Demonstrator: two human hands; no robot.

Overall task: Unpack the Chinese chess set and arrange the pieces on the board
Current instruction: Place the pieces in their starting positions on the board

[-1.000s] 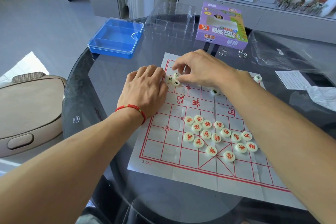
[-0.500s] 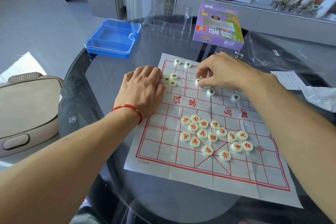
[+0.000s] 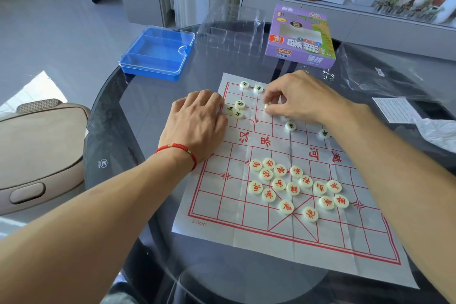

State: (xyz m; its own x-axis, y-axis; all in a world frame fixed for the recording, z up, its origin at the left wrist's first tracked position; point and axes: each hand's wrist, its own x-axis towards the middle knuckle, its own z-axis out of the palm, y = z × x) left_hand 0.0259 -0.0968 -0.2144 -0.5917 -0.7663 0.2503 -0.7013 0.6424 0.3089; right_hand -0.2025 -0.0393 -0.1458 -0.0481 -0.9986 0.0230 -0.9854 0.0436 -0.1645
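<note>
The paper board (image 3: 283, 242) lies flat on the glass table (image 3: 138, 111), and everything here is easiest placed against it. The left hand (image 3: 197, 128) rests palm down on the board's far left edge, fingers loosely curled and gripping nothing; it looks to be there to pin the thin sheet so it does not slide while pieces are moved. Just beside its fingertips sits a small cluster of black pieces (image 3: 238, 110), probably kept close as a stock to draw from.

The right hand (image 3: 296, 99) hovers over the board's far half, thumb and forefinger pinched on one piece (image 3: 267, 106), which seems tilted on edge, though the fingers hide most of it. Two black pieces (image 3: 251, 86) already stand along the far back line, so this one is likely headed for a spot in that row. Two more black pieces (image 3: 290, 126) lie loose near the river.

The red pieces (image 3: 293, 185) sit bunched in a heap on the near half, not yet sorted. The blue box (image 3: 158, 53) is beyond the board's far left corner.
</note>
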